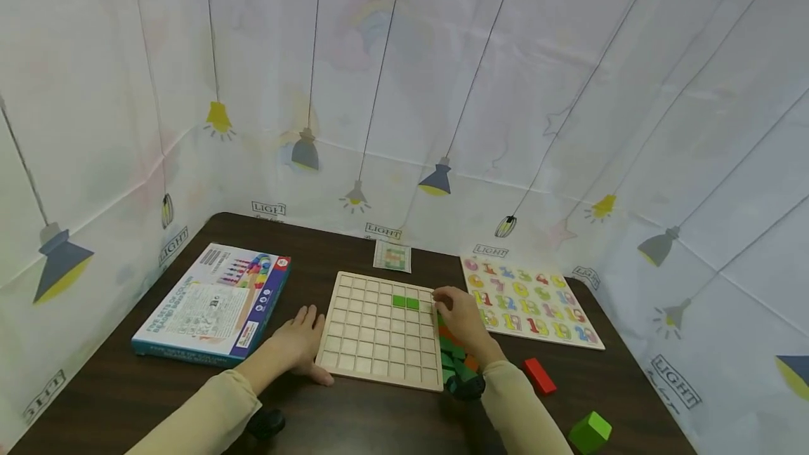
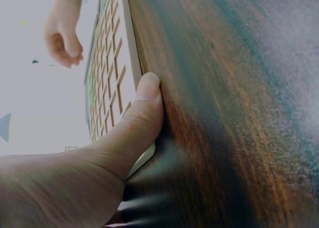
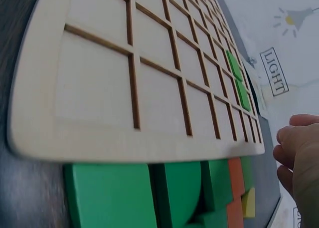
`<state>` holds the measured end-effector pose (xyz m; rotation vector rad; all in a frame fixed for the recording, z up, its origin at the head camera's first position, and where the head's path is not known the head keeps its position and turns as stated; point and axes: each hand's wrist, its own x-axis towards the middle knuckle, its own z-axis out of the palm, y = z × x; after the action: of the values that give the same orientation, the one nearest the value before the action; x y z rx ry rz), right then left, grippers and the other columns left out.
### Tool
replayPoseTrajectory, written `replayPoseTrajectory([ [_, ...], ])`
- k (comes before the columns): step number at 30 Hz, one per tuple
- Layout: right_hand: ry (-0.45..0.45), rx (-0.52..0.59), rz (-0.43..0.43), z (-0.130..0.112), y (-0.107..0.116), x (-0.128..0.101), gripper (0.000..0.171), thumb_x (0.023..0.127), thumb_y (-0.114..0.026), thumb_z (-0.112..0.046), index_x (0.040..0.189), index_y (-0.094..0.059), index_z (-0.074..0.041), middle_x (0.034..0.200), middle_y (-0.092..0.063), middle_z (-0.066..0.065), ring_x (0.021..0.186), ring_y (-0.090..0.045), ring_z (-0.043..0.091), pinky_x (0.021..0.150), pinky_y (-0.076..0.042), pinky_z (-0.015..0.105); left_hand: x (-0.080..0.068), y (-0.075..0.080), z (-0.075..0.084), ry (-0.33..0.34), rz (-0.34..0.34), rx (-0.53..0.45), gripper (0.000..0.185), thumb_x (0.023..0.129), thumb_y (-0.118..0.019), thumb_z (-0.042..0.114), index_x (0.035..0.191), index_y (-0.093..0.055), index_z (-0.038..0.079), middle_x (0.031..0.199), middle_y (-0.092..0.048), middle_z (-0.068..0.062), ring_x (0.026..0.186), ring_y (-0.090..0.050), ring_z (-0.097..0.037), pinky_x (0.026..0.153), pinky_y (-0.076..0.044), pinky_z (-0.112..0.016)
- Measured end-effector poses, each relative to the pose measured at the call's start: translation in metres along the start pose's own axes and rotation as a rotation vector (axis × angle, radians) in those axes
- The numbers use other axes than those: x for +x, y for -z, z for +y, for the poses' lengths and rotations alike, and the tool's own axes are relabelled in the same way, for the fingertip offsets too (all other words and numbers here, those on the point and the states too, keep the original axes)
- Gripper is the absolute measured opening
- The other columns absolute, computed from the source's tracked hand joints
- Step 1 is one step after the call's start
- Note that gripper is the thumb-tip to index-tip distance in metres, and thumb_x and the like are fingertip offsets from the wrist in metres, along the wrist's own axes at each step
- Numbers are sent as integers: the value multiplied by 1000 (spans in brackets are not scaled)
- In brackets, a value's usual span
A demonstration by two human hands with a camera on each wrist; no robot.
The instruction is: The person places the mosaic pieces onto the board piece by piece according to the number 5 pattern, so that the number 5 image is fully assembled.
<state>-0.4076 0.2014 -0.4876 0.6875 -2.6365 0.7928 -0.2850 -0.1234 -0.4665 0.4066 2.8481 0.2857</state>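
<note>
Wooden grid board (image 1: 381, 350) is lying at the frame's lower centre, probably light, stiff, best held by its rim (image 3: 99, 144); left hand (image 1: 300, 343) is resting spread against it, right hand (image 1: 463, 316) is hovering, hold unclear.

The white wall cloth (image 1: 417, 104) repeats one word, "LIGHT", in capitals inside thin black frames (the right wrist view shows one of these labels up close); smaller lettering under some frames is too faint to read. On the number board (image 1: 529, 302), colourful numerals include 1, 2, 3 and 4 along the top row and 20 at the lower right corner. The box (image 1: 262, 321) carries printed lettering, too blurred to read surely.
</note>
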Motion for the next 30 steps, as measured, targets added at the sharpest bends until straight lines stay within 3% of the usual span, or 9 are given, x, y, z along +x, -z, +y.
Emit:
replayPoseTrajectory([
  [7, -5, 3, -14, 3, 14, -4, 17, 87, -65, 0, 104, -68, -1, 96, -67, 8, 83, -63, 19, 71, -52, 37, 1, 2, -1, -10, 0, -3, 115, 66, -75, 63, 142, -29, -10, 148, -20, -32, 137, -17, -44, 106, -27, -52],
  [20, -6, -31, -53, 13, 15, -16, 15, 86, -66, 0, 100, -68, -3, 94, -67, 5, 82, -62, 18, 70, -52, 36, 1, -1, -2, -19, -1, -6, 114, 67, -74, 63, 142, -29, -10, 148, -19, -33, 137, -18, -45, 106, -27, -52],
  [30, -21, -88, -94, 24, 12, -25, 13, 85, -69, -6, 95, -73, -14, 92, -70, -2, 88, -66, 18, 79, -52, 39, 0, -2, -1, -17, -8, -9, 114, 67, -74, 62, 143, -29, -10, 148, -19, -32, 138, -17, -44, 107, -26, -51],
])
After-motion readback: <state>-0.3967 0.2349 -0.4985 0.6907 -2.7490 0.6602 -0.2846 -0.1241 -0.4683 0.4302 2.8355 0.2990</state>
